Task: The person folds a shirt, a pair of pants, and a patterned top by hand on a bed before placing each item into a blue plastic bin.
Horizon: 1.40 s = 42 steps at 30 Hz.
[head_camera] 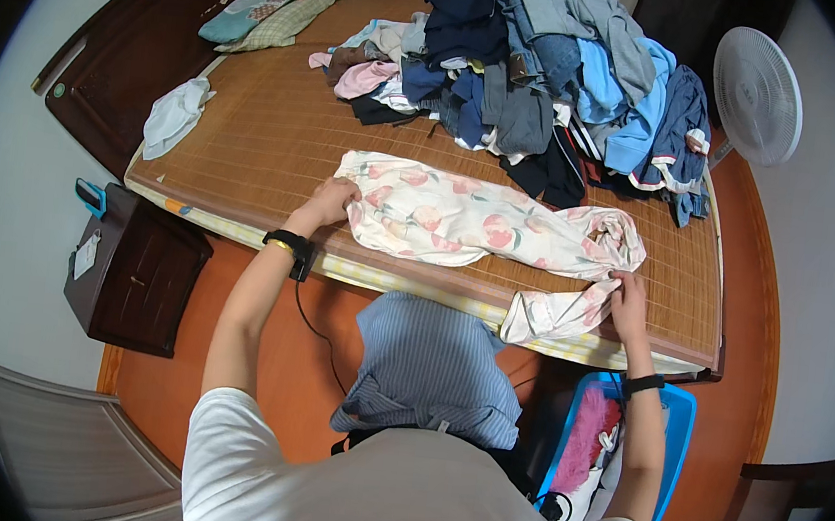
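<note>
White trousers with a pink peach print [459,215] lie across the bed's bamboo mat [250,116] in front of me. My left hand [333,200] grips their left end, its fingers curled on the cloth edge. At the right end the cloth is bunched, and one part folds back and hangs towards the bed's near edge. My right hand [628,303] pinches the cloth at that bend. Beyond the trousers is a large heap of clothes [511,66], with denim, grey, light blue and navy pieces.
A white cloth [175,117] and two pillows [282,18] lie on the bed's left side. A standing fan [757,97] is at the right. Below the bed edge stands a blue plastic bin [679,436] holding pink fluffy stuff. A dark nightstand [149,272] is at the left.
</note>
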Tool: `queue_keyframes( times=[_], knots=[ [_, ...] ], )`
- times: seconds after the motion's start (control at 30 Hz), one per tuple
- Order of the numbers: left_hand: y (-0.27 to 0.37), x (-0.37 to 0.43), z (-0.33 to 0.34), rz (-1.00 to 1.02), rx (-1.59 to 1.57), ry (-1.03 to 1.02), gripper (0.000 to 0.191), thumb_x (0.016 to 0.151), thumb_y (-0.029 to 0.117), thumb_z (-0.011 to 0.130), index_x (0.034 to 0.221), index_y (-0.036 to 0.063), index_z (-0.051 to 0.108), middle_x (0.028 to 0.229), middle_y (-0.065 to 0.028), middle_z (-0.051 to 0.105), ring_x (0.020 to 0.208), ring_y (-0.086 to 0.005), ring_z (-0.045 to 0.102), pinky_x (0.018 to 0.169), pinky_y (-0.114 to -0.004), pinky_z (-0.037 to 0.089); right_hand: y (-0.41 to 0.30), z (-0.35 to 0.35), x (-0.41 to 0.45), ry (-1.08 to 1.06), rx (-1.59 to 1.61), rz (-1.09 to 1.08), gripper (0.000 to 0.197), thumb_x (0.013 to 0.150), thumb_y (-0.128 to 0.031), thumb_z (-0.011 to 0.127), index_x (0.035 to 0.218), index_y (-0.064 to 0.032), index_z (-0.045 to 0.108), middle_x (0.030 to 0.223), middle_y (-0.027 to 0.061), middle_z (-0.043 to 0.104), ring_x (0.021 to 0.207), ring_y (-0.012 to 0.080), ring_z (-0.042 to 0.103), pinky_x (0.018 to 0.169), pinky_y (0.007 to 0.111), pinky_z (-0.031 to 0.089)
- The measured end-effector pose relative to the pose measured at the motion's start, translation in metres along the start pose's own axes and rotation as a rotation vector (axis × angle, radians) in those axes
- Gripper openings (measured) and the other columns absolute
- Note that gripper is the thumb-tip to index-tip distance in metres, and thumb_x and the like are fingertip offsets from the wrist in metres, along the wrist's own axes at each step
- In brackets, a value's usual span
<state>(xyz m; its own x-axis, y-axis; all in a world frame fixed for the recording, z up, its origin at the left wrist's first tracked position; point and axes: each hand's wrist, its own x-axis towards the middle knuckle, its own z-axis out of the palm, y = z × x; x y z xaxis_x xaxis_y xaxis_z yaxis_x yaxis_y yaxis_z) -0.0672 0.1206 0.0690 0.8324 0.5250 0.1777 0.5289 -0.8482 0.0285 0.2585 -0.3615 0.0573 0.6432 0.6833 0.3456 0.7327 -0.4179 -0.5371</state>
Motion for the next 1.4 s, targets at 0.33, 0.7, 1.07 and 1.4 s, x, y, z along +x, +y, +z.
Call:
queue_keyframes(
  times=[0.33, 0.7, 1.07, 1.4],
  knots=[
    [0.005, -0.023, 0.003, 0.265, -0.314, -0.169, 0.024, 0.070, 0.014, 0.070, 0.093, 0.0112, 0.064, 0.106, -0.0032, 0.062, 0.102, -0.0261, 0.056, 0.092, -0.044, 0.035, -0.074, 0.045, -0.039, -0.194, -0.151, -0.213, 0.054, 0.067, -0.006, 0.061, 0.120, -0.0139, 0.057, 0.137, 0.0168, 0.038, 0.116, 0.0405, 0.041, 0.098, 0.041, 0.036],
    [-0.012, -0.040, -0.017, -0.018, -0.551, -0.392, 0.030, 0.089, 0.028, 0.051, 0.102, 0.0027, 0.060, 0.103, -0.0199, 0.062, 0.100, -0.0323, 0.057, 0.085, -0.038, 0.044, -0.021, -0.003, 0.087, 0.311, 0.139, -0.014, 0.053, 0.068, 0.007, 0.043, 0.118, -0.0079, 0.053, 0.118, 0.0187, 0.048, 0.103, 0.0352, 0.052, 0.088, 0.040, 0.044],
    [-0.015, -0.055, -0.039, -0.052, -0.387, 0.107, 0.012, 0.085, 0.014, 0.055, 0.091, 0.0042, 0.058, 0.085, -0.0214, 0.061, 0.082, -0.0402, 0.057, 0.070, -0.046, 0.045, 0.036, 0.012, 0.032, -0.054, -0.226, 0.097, 0.026, 0.068, -0.001, 0.051, 0.091, -0.0021, 0.063, 0.082, 0.0206, 0.062, 0.077, 0.0367, 0.060, 0.069, 0.040, 0.047],
    [-0.001, -0.031, -0.031, 0.146, -0.470, -0.457, 0.034, 0.070, 0.026, 0.076, 0.094, 0.0065, 0.062, 0.088, -0.0074, 0.063, 0.082, -0.0202, 0.059, 0.070, -0.032, 0.047, 0.050, -0.049, 0.029, -0.024, 0.203, 0.383, 0.028, 0.068, -0.001, 0.044, 0.090, 0.0031, 0.062, 0.074, 0.0048, 0.059, 0.070, 0.0127, 0.053, 0.064, 0.026, 0.043]
  ],
)
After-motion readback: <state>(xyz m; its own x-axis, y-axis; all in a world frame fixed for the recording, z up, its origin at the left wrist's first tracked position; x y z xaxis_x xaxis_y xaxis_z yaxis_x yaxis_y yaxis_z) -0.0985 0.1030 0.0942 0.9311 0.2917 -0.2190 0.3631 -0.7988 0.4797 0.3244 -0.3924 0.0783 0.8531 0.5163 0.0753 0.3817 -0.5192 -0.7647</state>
